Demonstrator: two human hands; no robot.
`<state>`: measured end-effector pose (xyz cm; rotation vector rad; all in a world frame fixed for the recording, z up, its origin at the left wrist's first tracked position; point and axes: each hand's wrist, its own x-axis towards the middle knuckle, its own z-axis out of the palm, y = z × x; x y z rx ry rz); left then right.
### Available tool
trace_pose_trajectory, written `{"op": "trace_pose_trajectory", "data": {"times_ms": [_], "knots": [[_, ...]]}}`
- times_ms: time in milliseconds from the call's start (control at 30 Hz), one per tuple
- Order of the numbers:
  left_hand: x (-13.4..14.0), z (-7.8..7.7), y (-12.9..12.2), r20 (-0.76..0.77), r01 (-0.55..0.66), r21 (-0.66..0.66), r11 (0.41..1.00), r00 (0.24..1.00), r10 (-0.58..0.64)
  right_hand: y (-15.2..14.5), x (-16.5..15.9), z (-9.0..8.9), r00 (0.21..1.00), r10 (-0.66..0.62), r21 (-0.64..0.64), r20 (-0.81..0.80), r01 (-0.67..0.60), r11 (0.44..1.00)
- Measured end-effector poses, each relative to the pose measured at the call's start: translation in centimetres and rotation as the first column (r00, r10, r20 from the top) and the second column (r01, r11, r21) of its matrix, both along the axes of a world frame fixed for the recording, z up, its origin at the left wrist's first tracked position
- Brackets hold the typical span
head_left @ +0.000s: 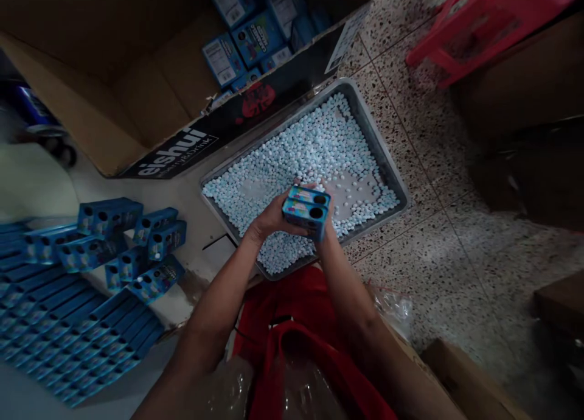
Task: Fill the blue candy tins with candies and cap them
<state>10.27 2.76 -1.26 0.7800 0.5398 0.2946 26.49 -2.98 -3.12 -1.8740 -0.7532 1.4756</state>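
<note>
Two small blue candy boxes [301,208], side by side, are held over the tray with their ends facing up. Each end has a dark round hole. My left hand [275,218] is closed round their left side, and my right hand [327,220] grips the right side, its fingers partly hidden behind them. Beneath my hands lies a grey tray [382,141], spread with many small pale blue and white candies [314,131]. Bare patches of the tray's bottom show near my right hand and at the left.
A large cardboard box [168,85] with more blue boxes [258,38] stands beyond the tray. At left are loose blue boxes [166,240] and stacked rows [68,341]. A red plastic stool [483,30] stands on the speckled tile floor [424,249], near brown cartons [469,377].
</note>
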Motion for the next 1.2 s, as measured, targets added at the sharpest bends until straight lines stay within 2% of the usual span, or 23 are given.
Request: {"op": "trace_pose_trajectory", "data": {"times_ms": [67, 133, 200, 267, 400, 467, 533, 600, 633, 733, 800, 867, 967, 1067, 1200], "knots": [[-1.5, 1.6, 0.9, -0.035, -0.035, 0.221, 0.975, 0.998, 0.044, 0.8, 0.0, 0.0, 0.986, -0.141, -0.008, -0.093, 0.141, 0.990], [-3.5, 2.4, 1.3, -0.151, -0.112, 0.424, 0.899, 0.970, 0.192, 1.8, -0.1, 0.3, 0.967, -0.220, -0.012, -0.132, 0.220, 0.975], [-5.3, 2.2, 1.3, -0.268, -0.123, 0.569, 0.813, 0.907, 0.325, 2.5, 0.0, 1.0, 0.973, -0.204, -0.008, -0.105, 0.205, 0.979], [-6.4, 1.5, 0.9, -0.352, -0.081, 0.636, 0.767, 0.855, 0.382, 2.8, 0.0, 2.2, 0.978, -0.190, 0.010, -0.084, 0.191, 0.981], [-6.5, 0.2, -0.1, -0.427, -0.066, 0.658, 0.750, 0.788, 0.444, 3.0, -0.8, 6.1, 0.971, -0.223, 0.108, -0.081, 0.231, 0.967], [-6.1, 0.1, -0.7, -0.434, -0.101, 0.660, 0.745, 0.757, 0.488, 3.1, -1.6, 8.2, 0.990, -0.141, 0.121, -0.003, 0.141, 0.983], [-5.9, 0.1, -1.2, -0.421, -0.107, 0.675, 0.730, 0.757, 0.500, 3.3, -2.5, 9.9, 0.997, -0.040, 0.134, 0.064, 0.031, 0.991], [-5.9, 0.1, -1.6, -0.390, -0.114, 0.705, 0.700, 0.762, 0.517, 3.7, -3.3, 11.0, 0.999, -0.027, 0.215, 0.030, 0.020, 0.976], [-5.9, 0.0, -1.8, -0.372, -0.130, 0.723, 0.678, 0.754, 0.541, 3.9, -3.7, 11.4, 0.998, -0.057, 0.272, -0.021, 0.060, 0.960], [-6.2, -0.3, -2.1, -0.307, -0.166, 0.775, 0.609, 0.744, 0.594, 4.7, -4.6, 11.8, 0.956, -0.190, 0.362, -0.225, 0.263, 0.894], [-6.4, -0.5, -2.3, -0.260, -0.153, 0.802, 0.577, 0.781, 0.568, 5.2, -5.0, 11.7, 0.903, -0.256, 0.343, -0.346, 0.376, 0.861], [-6.6, -0.6, -2.5, -0.239, -0.150, 0.820, 0.553, 0.787, 0.568, 5.7, -5.4, 11.7, 0.860, -0.277, 0.325, -0.429, 0.433, 0.841], [-6.7, -0.7, -2.9, -0.231, -0.167, 0.830, 0.532, 0.766, 0.601, 6.0, -5.7, 11.8, 0.847, -0.259, 0.340, -0.465, 0.441, 0.831], [-6.6, -0.8, -3.2, -0.199, -0.173, 0.836, 0.521, 0.789, 0.581, 5.9, -5.9, 12.1, 0.871, -0.229, 0.349, -0.435, 0.397, 0.849], [-6.4, -0.9, -3.1, -0.216, -0.161, 0.838, 0.522, 0.780, 0.587, 5.9, -5.9, 12.0, 0.882, -0.163, 0.380, -0.442, 0.349, 0.857]]}}
